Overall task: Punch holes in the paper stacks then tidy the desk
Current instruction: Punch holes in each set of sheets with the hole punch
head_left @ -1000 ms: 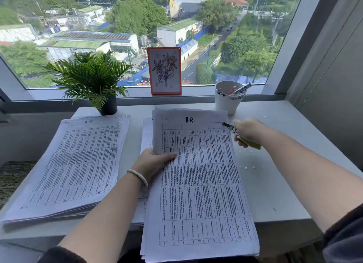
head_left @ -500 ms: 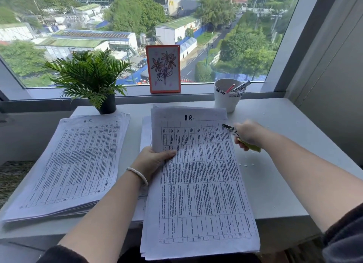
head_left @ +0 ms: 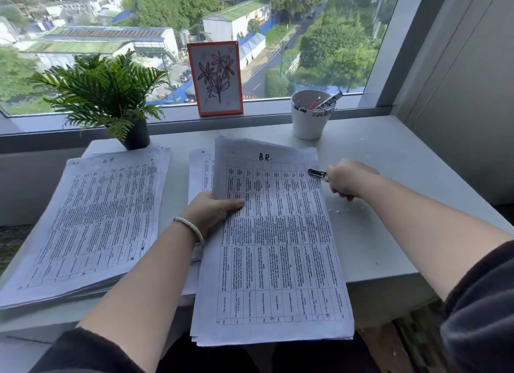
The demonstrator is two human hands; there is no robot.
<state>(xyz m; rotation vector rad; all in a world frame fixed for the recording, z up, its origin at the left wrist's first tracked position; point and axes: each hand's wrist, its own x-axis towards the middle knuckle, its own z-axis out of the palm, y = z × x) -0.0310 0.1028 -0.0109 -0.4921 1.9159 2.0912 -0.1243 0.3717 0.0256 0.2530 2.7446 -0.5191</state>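
With your right hand (head_left: 347, 179) curled around the hole punch (head_left: 318, 173) at the stack's (head_left: 278, 247) far right edge, your left hand's (head_left: 214, 209) pinch may let sheets fan, misaligning holes.

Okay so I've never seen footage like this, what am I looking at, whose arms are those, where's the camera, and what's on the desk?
There is no machine here: a person wears a camera on the head, so you look down along their own two arms. The left hand grips the left edge of the paper stack marked "A.R.". The right hand holds a small hole punch at that stack's upper right edge. On the desk lie a second paper stack, a potted plant and a white cup with pens. A framed flower drawing stands on the window sill. Tiny paper dots lie near the right hand.
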